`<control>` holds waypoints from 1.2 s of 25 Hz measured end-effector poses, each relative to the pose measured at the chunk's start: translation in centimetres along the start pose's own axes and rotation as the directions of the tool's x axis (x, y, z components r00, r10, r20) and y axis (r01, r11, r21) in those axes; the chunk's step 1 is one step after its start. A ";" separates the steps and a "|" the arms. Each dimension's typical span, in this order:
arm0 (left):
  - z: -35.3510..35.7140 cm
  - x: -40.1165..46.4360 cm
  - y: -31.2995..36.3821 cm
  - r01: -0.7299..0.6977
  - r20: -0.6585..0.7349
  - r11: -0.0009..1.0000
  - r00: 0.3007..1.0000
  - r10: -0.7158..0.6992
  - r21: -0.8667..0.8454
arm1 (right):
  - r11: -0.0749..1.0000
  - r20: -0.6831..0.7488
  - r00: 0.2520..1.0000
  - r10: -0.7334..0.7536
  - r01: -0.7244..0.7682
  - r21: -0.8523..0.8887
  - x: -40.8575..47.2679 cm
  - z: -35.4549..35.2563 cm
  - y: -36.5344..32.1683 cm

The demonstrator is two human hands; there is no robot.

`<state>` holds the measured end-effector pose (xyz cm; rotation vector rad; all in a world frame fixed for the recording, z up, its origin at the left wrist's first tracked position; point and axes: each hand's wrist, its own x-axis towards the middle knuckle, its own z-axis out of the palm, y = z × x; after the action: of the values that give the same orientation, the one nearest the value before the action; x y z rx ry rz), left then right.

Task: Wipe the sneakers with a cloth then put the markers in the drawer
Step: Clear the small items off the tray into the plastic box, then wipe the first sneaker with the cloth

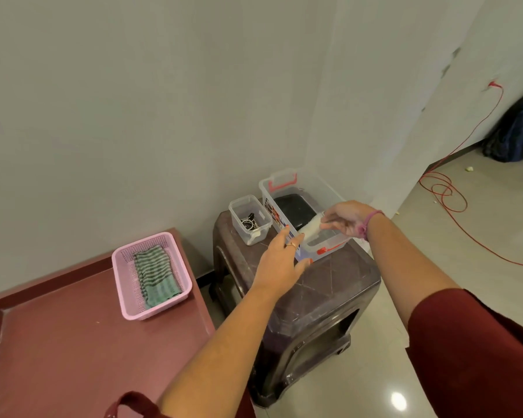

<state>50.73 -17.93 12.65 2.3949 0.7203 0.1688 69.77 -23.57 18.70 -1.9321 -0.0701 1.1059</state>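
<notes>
**Ana:** Right grip [343, 220] was curled round a white cloth [311, 226], pinching it just above the near end of the clear bin [284, 188]. Left grip [281, 260] was relaxed, fingers stretched forward, holding nothing, its fingertips at the bin's near corner; whether they touched the wall I could not tell.

**Ben:** How many things did you count?

**Ana:** Two hands, one cloth in the right one. One clear bin with red latches, and inside it, beyond the right grip, one dark shape [293, 206] too dim to name. One small clear tub [249, 220] stood just left of the bin, beyond the left grip, with some small metal bits in it that I could not count. Both containers stood on one dark plastic stool [323, 297] under the two grips.

**Ben:** And off to the left?

**Ana:** One reddish desk [58, 342], left of the left grip and apart from the stool. On it sat one pink basket [127, 297], holding one folded green striped towel [156, 274].

**Ben:** Sneakers? Markers? A drawer?

**Ana:** I could not pick out any; only the cloth was plain, in the right grip over the bin.

**Ben:** Anything on the right side?

**Ana:** One red cable [453, 203] coiled on the floor well to the right of the right grip, and one dark backpack [517, 134] against the far wall beyond it. The right wrist wore one pink band [372, 220]; the left hand wore one ring [292, 244].
</notes>
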 end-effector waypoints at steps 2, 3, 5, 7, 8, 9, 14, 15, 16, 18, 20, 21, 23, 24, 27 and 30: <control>0.5 0.2 -0.3 -0.008 -0.027 1.000 1.000 0.008 -0.003 | 0.996 0.006 0.999 0.038 -0.037 -0.086 1.0 0.3 0.2; 0.6 0.3 -0.4 -0.007 -0.056 1.000 0.998 0.007 -0.003 | 0.979 -0.003 0.999 0.033 -0.033 -0.199 1.3 0.6 0.1; 0.9 0.3 -0.4 -0.004 -0.113 1.000 0.994 0.004 -0.005 | 0.819 -0.024 0.999 -0.036 0.016 -0.574 2.0 1.0 -0.3; 1.1 0.3 -0.2 0.012 -0.134 1.000 0.991 -0.015 -0.022 | 0.569 -0.012 0.997 -0.083 0.037 -0.821 1.8 1.7 -0.5; 1.2 0.3 -0.1 0.021 -0.132 0.999 0.991 -0.025 -0.028 | 0.495 -0.013 0.996 -0.091 0.033 -0.868 1.8 1.9 -0.5; 1.2 0.3 0.0 0.030 -0.128 0.999 0.991 -0.034 -0.030 | 0.427 -0.012 0.996 -0.087 0.026 -0.904 1.7 2.3 -0.4; 0.9 0.3 0.3 0.052 -0.110 0.998 0.992 -0.054 -0.022 | 0.296 0.001 0.999 -0.038 0.012 -0.955 2.3 2.8 -0.7; 0.9 0.3 0.3 0.054 -0.102 0.998 0.993 -0.057 -0.026 | 0.300 0.010 0.999 -0.047 0.024 -0.954 2.4 2.7 -0.7; 0.8 0.3 0.3 0.055 -0.094 0.998 0.994 -0.057 -0.030 | 0.319 0.014 0.998 -0.064 0.034 -0.947 2.4 2.5 -0.6; 0.6 0.1 0.4 0.050 -0.076 0.998 0.996 -0.054 -0.045 | 0.405 0.007 0.995 -0.102 0.048 -0.913 2.1 1.8 -0.8; 0.4 0.0 0.4 0.045 -0.057 0.997 0.997 -0.049 -0.064 | 0.561 -0.038 0.990 -0.134 0.043 -0.827 1.3 0.9 -1.4; 0.2 -0.1 0.3 0.039 -0.053 0.997 0.998 -0.043 -0.060 | 0.649 -0.064 0.986 -0.157 0.054 -0.759 1.1 0.3 -1.6; -0.3 -0.6 0.1 0.035 -0.070 0.998 0.997 -0.038 -0.051 | 0.800 -0.110 0.973 -0.203 0.100 -0.591 0.5 -0.5 -1.7; -0.5 -1.0 -0.1 0.041 -0.085 0.997 0.995 -0.046 -0.061 | 0.845 -0.123 0.967 -0.224 0.130 -0.518 0.1 -0.6 -1.6; -1.6 -3.1 -1.0 0.074 -0.134 0.992 0.987 -0.088 -0.107 | 0.899 -0.134 0.951 -0.278 0.208 -0.386 -1.5 0.2 -1.2; -3.3 -5.8 -2.5 0.084 -0.180 0.984 0.977 -0.112 -0.157 | 0.925 -0.075 0.947 -0.312 0.284 -0.252 -4.3 2.9 -1.1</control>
<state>43.74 -17.70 14.08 2.2152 0.8789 0.3980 65.51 -22.88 21.69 -2.1074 -0.4394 0.8102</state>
